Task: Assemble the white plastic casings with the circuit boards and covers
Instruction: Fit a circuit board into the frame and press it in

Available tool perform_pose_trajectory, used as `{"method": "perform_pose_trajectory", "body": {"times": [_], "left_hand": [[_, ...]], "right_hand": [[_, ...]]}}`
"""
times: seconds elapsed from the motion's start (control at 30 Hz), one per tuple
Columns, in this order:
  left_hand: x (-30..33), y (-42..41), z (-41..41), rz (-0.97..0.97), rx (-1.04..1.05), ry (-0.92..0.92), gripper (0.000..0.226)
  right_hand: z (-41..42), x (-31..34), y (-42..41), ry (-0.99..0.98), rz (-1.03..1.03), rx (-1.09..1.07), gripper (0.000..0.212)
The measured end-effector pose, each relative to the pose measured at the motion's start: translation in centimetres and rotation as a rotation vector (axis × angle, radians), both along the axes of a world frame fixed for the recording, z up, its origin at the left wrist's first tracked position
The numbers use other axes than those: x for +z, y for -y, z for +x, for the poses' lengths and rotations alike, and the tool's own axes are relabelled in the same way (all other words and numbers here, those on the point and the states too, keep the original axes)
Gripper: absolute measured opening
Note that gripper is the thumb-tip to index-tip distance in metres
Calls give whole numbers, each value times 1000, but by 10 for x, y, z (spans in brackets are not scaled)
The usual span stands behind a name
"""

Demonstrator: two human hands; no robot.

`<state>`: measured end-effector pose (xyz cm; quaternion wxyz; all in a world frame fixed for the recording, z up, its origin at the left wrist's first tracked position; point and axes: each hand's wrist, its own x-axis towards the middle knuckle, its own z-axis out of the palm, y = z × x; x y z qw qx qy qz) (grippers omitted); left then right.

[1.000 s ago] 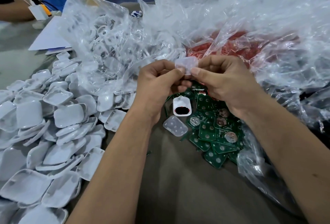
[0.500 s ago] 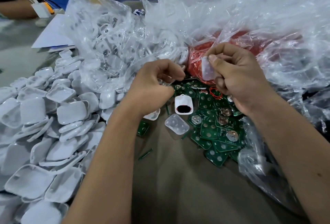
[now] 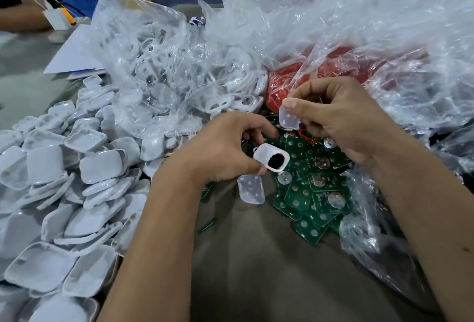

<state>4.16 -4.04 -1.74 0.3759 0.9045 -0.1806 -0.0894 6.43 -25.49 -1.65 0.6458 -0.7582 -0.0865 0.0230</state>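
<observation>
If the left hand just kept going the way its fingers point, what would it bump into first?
Probably the pile of green circuit boards. The left hand grips a white casing, with fingers pointing right toward that pile. Depth is hard to judge; the right hand seems higher.

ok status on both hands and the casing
Left hand grips white plastic casing with dark opening. Right hand pinches translucent cover. Apart, nothing between.

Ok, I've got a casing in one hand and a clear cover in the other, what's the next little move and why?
Probably bring the clear cover in your right hand down onto the white casing that your left hand grips. The casing's opening faces up with something dark already inside, and the cover sits just above it, so closing it looks like the natural next step.
</observation>
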Motion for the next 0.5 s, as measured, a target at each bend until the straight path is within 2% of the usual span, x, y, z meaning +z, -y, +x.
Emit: {"method": "perform_pose_trajectory", "body": {"times": [0.1, 0.27, 0.5], "left_hand": [[-1, 4, 0, 35, 4, 4, 44], [-2, 7, 0, 43, 6, 6, 35], [-8, 6, 5, -88, 117, 132, 30]], "right_hand": [[-3, 4, 0, -23, 31, 31, 20], [-3, 6, -1, -39, 16, 27, 14], [-3, 3, 1, -124, 49, 35, 10]]}}
